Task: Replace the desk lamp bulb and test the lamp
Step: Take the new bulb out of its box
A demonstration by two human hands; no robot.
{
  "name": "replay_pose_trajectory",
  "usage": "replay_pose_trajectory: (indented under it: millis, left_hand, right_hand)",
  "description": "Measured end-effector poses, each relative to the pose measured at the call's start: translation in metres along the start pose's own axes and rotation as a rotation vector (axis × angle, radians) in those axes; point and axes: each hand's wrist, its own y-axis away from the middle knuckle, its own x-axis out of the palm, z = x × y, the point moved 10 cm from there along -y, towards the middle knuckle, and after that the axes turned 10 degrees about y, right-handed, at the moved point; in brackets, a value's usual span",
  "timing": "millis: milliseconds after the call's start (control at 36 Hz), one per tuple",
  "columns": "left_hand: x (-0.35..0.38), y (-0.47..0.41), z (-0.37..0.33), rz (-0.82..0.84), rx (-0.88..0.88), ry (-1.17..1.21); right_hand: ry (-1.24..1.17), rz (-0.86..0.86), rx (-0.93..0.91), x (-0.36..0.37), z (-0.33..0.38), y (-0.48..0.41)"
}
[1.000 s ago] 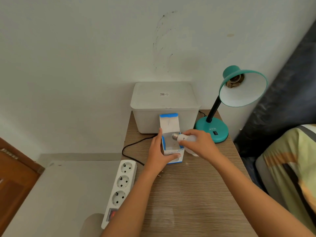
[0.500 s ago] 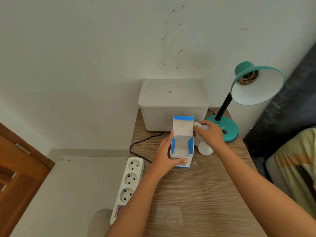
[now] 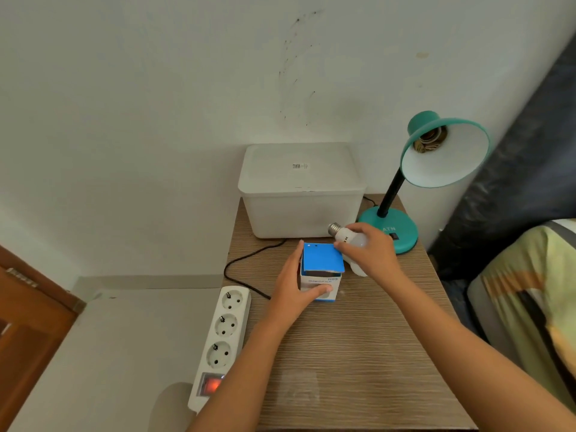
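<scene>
One wooden table point(image 3: 358, 353) (white wall point(image 3: 156, 88) behind).

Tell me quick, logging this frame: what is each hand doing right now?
Left hand: closed around the small blue-and-white box, steadying it on the table.
Right hand: holding the white bulb, fingertips on the box flap.
</scene>
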Motion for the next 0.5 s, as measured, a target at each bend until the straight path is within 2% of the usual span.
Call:
replay_pose_trajectory:
  millis: [167,500]
  left_hand:
    - [-0.006,-0.005,0.001,-0.012,-0.014,-0.011]
    - [-0.009,-0.01,-0.016,-0.01,0.088,-0.212]
  right_hand:
    - [0.067,-0.025,-0.043,0.004,0.006,0.006]
    - [-0.007,-0.099,-0.081,0.009,0.01,0.02]
